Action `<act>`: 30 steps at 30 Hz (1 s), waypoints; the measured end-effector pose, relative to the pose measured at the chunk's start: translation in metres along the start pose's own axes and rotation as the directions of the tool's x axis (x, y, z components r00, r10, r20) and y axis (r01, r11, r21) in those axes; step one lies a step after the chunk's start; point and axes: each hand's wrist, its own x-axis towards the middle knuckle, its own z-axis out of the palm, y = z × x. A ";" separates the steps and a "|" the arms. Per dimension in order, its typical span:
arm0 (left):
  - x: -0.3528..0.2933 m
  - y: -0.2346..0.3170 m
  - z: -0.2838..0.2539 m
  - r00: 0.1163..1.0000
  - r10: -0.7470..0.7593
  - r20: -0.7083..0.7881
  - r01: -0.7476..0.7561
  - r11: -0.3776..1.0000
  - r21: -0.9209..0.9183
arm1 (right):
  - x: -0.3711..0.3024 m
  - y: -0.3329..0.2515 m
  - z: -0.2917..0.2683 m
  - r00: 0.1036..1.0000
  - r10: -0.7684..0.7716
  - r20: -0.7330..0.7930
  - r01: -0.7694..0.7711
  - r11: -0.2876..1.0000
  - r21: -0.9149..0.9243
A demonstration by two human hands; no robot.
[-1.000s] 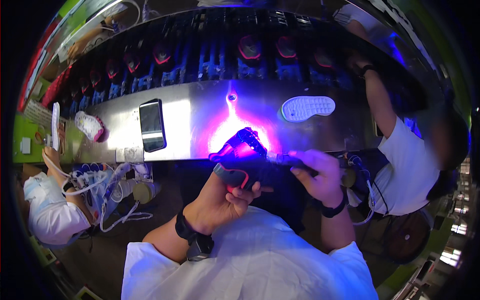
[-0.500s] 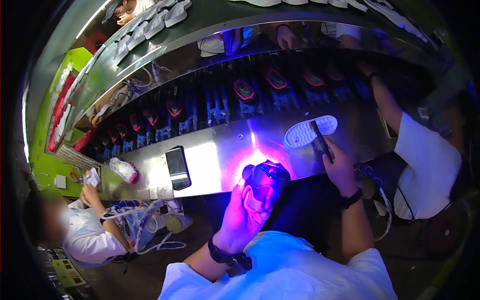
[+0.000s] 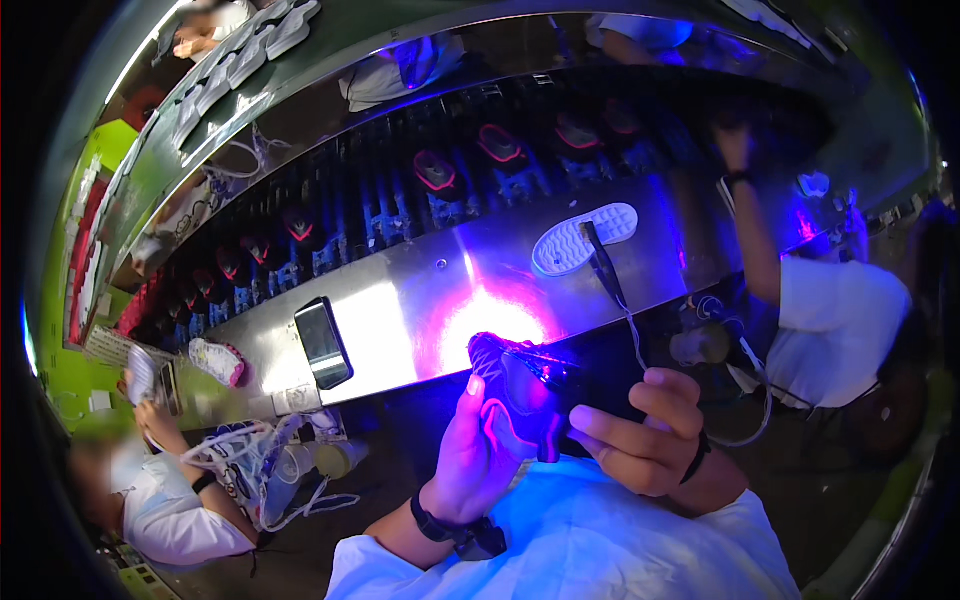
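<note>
My left hand (image 3: 468, 440) grips a dark shoe upper (image 3: 525, 385) near the table's front edge, thumb along its side, under strong pink-violet light. Just right of it is my right hand (image 3: 645, 430), with fingers partly bent and apart and nothing visible in them. Its fingertips point at the shoe upper without clearly touching it. Beyond my hands, a white shoe sole (image 3: 612, 222) lies on the metal table with its ridged face up. A dark-handled brush (image 3: 603, 268) rests across the sole, and a thin cord-like strand runs from its handle toward my right hand.
Several dark, red-rimmed shoe uppers (image 3: 434, 170) stand on a blue rack line (image 3: 395, 215) behind the metal table (image 3: 385, 320). A phone (image 3: 324, 343) and a white-pink shoe (image 3: 216, 361) lie left. Co-workers sit at left (image 3: 180, 500) and right (image 3: 835, 330), the right one's arm reaching toward the rack.
My right hand has let go of the brush, leaving it on the sole, and has come back toward the shoe upper. My left hand has turned the shoe upper. The view has shifted.
</note>
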 end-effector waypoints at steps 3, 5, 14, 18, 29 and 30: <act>-0.007 0.003 -0.001 0.999 0.003 -0.043 -0.001 0.999 0.052 | 0.000 -0.010 0.002 0.997 -0.005 0.072 0.007 1.000 -0.022; -0.011 0.005 -0.007 0.999 0.013 -0.034 -0.012 0.999 0.039 | 0.002 -0.014 0.004 0.996 -0.014 0.089 0.015 1.000 -0.016; -0.024 0.006 -0.036 0.988 0.150 -0.027 -0.141 0.968 0.205 | 0.005 -0.020 0.013 0.989 -0.050 0.138 0.050 0.999 0.001; -0.024 0.008 -0.028 0.957 0.289 -0.010 -0.281 0.937 0.207 | 0.006 -0.016 0.013 0.984 -0.068 0.162 0.070 0.998 -0.004; -0.027 0.003 -0.021 0.863 0.501 -0.069 -0.426 0.792 0.437 | 0.012 -0.016 0.004 0.971 -0.058 0.230 0.058 0.998 0.006; -0.027 0.002 -0.022 0.850 0.523 -0.058 -0.448 0.777 0.441 | 0.012 -0.016 0.004 0.971 -0.055 0.234 0.056 0.998 0.001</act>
